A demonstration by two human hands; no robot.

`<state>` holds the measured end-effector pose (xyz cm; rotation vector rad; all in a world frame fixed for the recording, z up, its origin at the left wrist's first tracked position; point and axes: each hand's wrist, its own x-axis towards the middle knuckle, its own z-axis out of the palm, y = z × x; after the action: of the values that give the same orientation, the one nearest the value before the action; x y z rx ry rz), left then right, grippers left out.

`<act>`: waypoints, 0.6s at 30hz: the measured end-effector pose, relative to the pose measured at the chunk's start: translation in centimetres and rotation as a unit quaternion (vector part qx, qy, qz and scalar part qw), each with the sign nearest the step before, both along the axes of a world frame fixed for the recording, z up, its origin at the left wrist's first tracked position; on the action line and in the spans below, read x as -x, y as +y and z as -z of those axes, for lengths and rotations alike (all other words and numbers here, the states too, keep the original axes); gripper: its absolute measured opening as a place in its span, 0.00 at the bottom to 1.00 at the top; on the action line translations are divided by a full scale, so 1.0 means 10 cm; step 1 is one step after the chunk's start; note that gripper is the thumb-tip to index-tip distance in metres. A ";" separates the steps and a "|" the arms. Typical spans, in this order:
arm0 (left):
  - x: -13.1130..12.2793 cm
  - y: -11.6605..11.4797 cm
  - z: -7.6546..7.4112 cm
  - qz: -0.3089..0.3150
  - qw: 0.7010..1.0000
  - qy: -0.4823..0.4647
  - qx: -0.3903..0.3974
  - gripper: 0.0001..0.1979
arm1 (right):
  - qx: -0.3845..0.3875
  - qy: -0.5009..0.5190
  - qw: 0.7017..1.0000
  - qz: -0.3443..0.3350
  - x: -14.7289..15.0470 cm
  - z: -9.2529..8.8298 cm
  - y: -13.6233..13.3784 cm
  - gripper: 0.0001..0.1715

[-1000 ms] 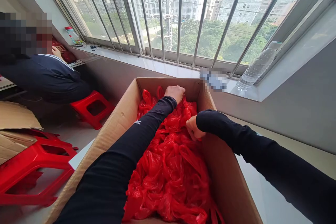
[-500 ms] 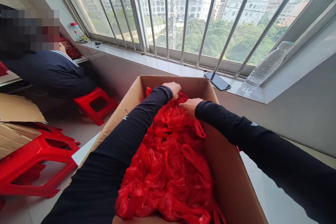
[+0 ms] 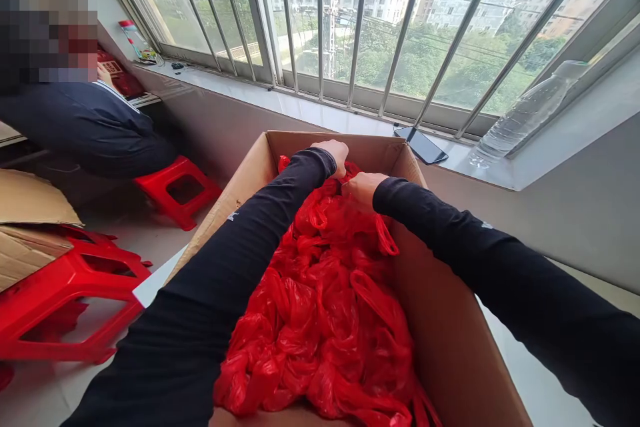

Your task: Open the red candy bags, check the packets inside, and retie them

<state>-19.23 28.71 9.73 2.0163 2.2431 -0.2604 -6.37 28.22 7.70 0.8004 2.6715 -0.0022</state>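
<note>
A cardboard box (image 3: pixel 450 320) stands before me, filled with bunched red plastic bags (image 3: pixel 325 320). Both arms, in black sleeves, reach to its far end. My left hand (image 3: pixel 335 155) is closed on part of a red plastic bag there, its fingertips partly hidden behind the knuckles. Just right of it and a little nearer, my right hand (image 3: pixel 364 188) pinches red plastic too. The two hands are close together over the heap. A loop of a bag handle hangs below my right hand, against the box's right wall.
On the windowsill lie a phone (image 3: pixel 423 145) and a clear plastic bottle (image 3: pixel 525 120). Barred windows run behind. At left a person (image 3: pixel 90 127) sits on a red stool (image 3: pixel 183 190). Another red stool (image 3: pixel 65 293) stands nearer, beside an opened carton (image 3: pixel 30 213).
My view has shifted slightly. The left hand has risen a little and the gap between the hands has changed slightly; both stay at the far end of the box on the red plastic.
</note>
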 end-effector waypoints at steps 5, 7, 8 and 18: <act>0.07 0.00 0.01 -0.006 1.000 0.000 0.008 0.15 | -0.019 0.036 0.999 0.013 -0.02 -0.04 0.00 0.18; 0.08 0.01 -0.03 -0.017 1.000 -0.003 0.003 0.16 | -0.011 0.029 0.999 0.014 -0.03 -0.02 0.02 0.15; 0.09 0.01 -0.06 -0.023 1.000 -0.003 -0.001 0.16 | -0.006 0.023 1.000 0.014 -0.04 -0.02 0.02 0.14; 0.05 0.02 -0.11 -0.054 0.997 -0.004 -0.053 0.17 | 0.069 -0.005 0.997 -0.040 -0.03 0.04 -0.01 0.06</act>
<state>-19.74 28.88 10.85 1.9337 2.3991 -0.1252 -6.10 28.15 7.34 0.6476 2.6581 -0.1598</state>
